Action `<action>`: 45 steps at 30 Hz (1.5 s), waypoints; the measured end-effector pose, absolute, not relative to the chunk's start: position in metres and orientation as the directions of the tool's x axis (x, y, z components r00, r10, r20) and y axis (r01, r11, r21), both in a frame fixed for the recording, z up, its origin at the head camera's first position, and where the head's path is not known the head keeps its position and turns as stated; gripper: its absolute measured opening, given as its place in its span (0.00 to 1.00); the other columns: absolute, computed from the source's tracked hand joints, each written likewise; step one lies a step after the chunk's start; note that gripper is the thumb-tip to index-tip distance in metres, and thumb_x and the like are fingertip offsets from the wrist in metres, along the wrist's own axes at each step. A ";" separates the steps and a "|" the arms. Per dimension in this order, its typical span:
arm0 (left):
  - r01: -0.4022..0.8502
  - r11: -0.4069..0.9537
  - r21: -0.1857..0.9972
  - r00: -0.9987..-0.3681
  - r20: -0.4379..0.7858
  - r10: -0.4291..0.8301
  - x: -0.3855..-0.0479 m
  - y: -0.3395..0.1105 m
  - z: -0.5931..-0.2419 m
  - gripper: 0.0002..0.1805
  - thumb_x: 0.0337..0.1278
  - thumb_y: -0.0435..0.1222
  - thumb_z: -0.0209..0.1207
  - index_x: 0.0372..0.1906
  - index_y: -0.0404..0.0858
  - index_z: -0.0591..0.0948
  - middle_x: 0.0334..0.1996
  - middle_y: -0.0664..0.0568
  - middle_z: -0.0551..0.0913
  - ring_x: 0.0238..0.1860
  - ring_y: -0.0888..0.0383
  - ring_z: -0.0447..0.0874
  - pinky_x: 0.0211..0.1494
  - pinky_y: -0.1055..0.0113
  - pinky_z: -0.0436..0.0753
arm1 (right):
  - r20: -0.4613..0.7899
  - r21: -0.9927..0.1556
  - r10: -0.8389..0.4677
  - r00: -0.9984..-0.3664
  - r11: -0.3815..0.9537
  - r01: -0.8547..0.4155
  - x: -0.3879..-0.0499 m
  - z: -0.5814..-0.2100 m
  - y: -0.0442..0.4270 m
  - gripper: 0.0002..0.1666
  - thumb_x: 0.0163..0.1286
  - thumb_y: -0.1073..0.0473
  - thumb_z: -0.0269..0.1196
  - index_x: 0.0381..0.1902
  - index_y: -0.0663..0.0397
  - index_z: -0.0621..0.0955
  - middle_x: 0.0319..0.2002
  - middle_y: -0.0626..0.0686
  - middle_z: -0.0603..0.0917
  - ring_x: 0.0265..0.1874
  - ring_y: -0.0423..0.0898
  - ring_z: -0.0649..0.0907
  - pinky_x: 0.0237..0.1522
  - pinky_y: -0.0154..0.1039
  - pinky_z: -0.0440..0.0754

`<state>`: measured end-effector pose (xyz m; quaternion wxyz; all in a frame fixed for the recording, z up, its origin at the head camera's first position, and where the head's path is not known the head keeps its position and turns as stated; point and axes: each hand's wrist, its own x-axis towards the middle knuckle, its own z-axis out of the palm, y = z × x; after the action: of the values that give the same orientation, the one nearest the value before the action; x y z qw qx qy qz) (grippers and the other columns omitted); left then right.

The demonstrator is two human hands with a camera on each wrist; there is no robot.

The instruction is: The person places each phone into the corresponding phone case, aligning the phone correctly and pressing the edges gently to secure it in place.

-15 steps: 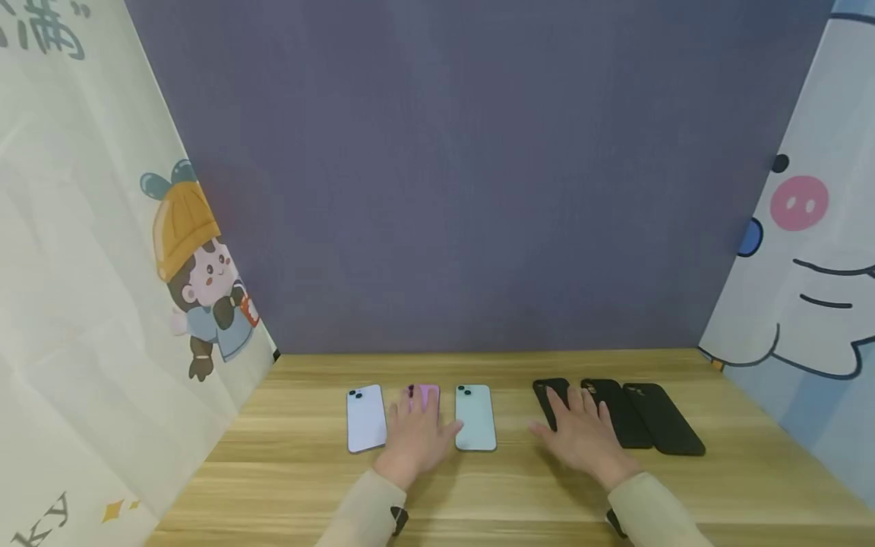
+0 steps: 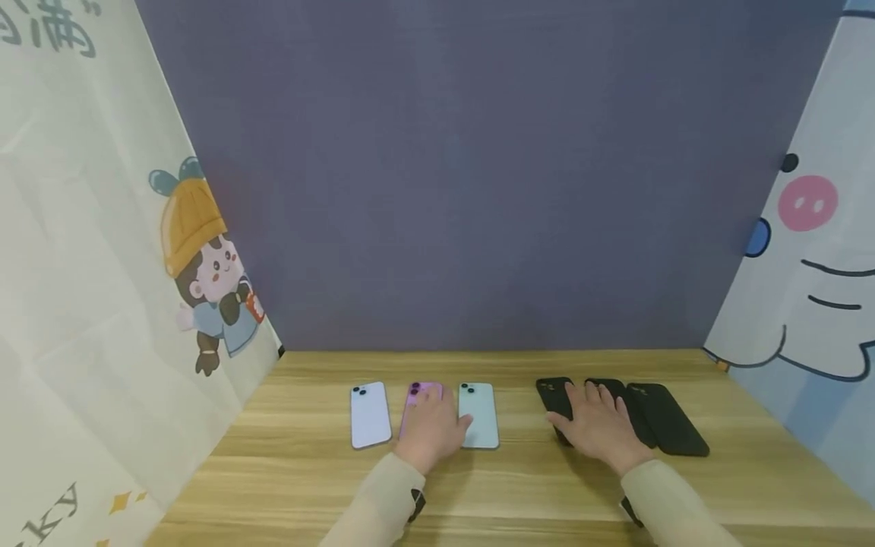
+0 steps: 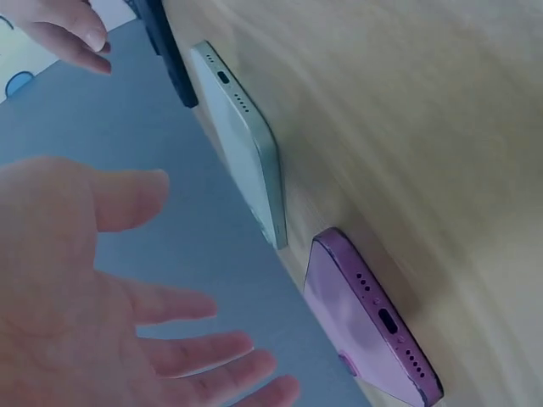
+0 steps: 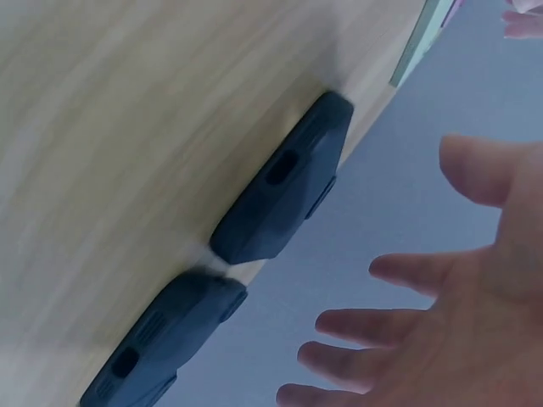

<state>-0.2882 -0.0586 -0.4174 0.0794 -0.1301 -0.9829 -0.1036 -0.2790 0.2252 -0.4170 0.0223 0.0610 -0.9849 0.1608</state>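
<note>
My left hand [image 2: 432, 433] hovers palm down over a purple phone [image 2: 413, 400], covering much of it. Its fingers are extended, and the left wrist view shows a gap between palm and phone. On one side lies a mint-green phone [image 2: 484, 414], near the thumb; on the other, a pale lavender phone [image 2: 371, 416]. My right hand [image 2: 601, 429] is likewise held above black phone cases, fingers spread, holding nothing. Partly under it are the left case [image 2: 552, 399] and the middle case [image 2: 636, 414]; the right case [image 2: 668, 418] lies beside them, edges touching or nearly so.
Everything lies on a wood-grain table [image 2: 307, 479]. A dark grey-blue panel [image 2: 437, 190] stands along its back edge. Printed cloths with cartoon figures hang at the left [image 2: 89, 266] and right [image 2: 827, 304].
Both hands have shifted slightly to the right, so more of the left black case and the purple phone's camera shows. The head view has turned a little. Phones and cases lie as before.
</note>
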 end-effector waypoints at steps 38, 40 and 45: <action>0.036 0.936 0.351 -0.999 0.019 0.032 -0.313 -0.019 -0.420 0.35 0.62 0.58 0.62 0.51 0.27 0.82 0.48 0.35 0.80 0.45 0.43 0.80 0.44 0.48 0.82 | -0.062 -0.278 -0.019 -0.998 0.961 -0.001 -0.310 -0.424 0.215 0.36 0.68 0.42 0.67 0.56 0.70 0.80 0.65 0.85 0.62 0.64 0.83 0.62 0.46 0.70 0.77; 0.025 0.940 0.339 -1.000 0.018 0.020 -0.314 -0.018 -0.422 0.37 0.60 0.60 0.63 0.49 0.27 0.82 0.45 0.37 0.80 0.42 0.45 0.80 0.42 0.51 0.82 | -0.077 -0.262 -0.012 -0.997 0.965 0.009 -0.311 -0.424 0.215 0.35 0.67 0.41 0.67 0.53 0.69 0.82 0.65 0.87 0.61 0.63 0.83 0.63 0.43 0.68 0.79; 0.006 0.949 0.315 -1.000 0.010 0.002 -0.316 -0.014 -0.426 0.40 0.54 0.64 0.65 0.46 0.27 0.82 0.40 0.38 0.79 0.37 0.48 0.78 0.36 0.55 0.82 | -0.108 -0.247 0.010 -0.994 0.968 0.036 -0.314 -0.422 0.216 0.42 0.65 0.38 0.68 0.57 0.72 0.79 0.62 0.87 0.63 0.56 0.82 0.71 0.43 0.65 0.79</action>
<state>-0.3164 -0.0138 -0.4264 0.0050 -0.0020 -0.9872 -0.1593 -0.3137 0.2157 -0.4217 -0.0531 -0.0117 -0.9906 0.1252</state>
